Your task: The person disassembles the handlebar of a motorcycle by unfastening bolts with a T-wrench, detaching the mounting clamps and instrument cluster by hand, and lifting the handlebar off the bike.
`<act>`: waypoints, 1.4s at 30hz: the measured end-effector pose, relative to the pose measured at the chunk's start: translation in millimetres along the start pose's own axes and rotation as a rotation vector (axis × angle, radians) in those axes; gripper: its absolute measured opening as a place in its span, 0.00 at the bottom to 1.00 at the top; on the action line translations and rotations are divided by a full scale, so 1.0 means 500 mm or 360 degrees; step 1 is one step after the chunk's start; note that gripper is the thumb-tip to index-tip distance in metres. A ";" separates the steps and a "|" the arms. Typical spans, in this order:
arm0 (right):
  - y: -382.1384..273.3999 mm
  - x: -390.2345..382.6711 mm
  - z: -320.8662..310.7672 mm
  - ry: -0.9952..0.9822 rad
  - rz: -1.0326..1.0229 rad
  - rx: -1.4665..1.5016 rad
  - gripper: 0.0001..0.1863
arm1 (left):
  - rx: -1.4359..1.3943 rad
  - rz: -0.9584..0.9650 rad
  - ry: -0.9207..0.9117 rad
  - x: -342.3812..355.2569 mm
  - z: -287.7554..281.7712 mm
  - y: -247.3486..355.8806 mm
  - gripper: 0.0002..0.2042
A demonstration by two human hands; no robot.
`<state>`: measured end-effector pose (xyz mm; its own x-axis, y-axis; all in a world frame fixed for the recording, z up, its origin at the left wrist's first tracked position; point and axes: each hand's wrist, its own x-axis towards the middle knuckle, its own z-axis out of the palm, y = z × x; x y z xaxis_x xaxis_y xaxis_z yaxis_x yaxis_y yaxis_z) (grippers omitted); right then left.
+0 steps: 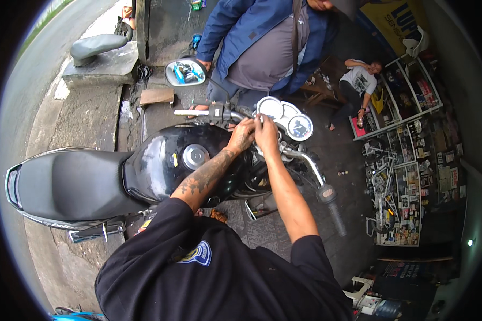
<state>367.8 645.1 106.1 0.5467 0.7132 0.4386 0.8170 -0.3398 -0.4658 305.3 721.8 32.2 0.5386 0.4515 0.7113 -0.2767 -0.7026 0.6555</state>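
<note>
Both my hands meet over the middle of a motorcycle's handlebar, just behind the round gauges. My left hand, on the tattooed arm, has its fingers curled in beside the bar. Pressed close to it, my right hand has closed fingers near the edge of the gauges. Whatever they grip is too small or hidden to make out. Behind them lies the black fuel tank with its round silver cap. The bar's far end is a bare white tube; its near end carries a black grip.
A person in a blue jacket stands across the motorcycle, by the mirror. Another person in a white shirt sits near shelves of parts. The black seat extends left. A loose seat rests on a concrete block.
</note>
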 end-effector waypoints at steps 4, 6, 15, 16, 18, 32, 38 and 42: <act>-0.040 0.003 -0.090 -0.0515 -0.0341 -0.0265 0.14 | 0.0132 -0.0080 -0.0074 -0.010 0.001 0.001 0.06; -0.033 0.007 -0.088 -0.0496 -0.0419 -0.0268 0.16 | 0.0132 -0.0080 -0.0135 -0.004 -0.002 0.000 0.05; -0.039 -0.072 -0.013 0.0317 0.0273 0.0695 0.13 | 0.0001 -0.0183 -0.0085 0.009 -0.006 0.009 0.10; -0.031 -0.066 0.025 0.0678 0.0227 0.1058 0.11 | -0.0003 -0.0209 -0.0078 0.009 -0.006 0.013 0.11; -0.029 -0.070 0.032 0.0600 0.0571 0.1608 0.12 | 0.0006 -0.0253 -0.0182 0.008 -0.005 0.015 0.13; -0.003 0.004 -0.032 -0.0020 0.0294 0.0102 0.12 | 0.0031 -0.0320 -0.0185 0.003 -0.013 0.011 0.10; -0.032 -0.014 -0.056 -0.0044 -0.0030 -0.0313 0.13 | -0.0065 -0.0254 -0.0078 0.008 -0.002 0.018 0.11; -0.041 0.035 -0.091 -0.0696 -0.0432 -0.0640 0.15 | -0.0070 -0.0205 -0.0157 0.007 -0.005 0.007 0.10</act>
<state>368.9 636.8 158.4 0.2559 0.9607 0.1075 0.9667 -0.2551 -0.0216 304.4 722.2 37.4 0.6468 0.4785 0.5939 -0.2339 -0.6168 0.7516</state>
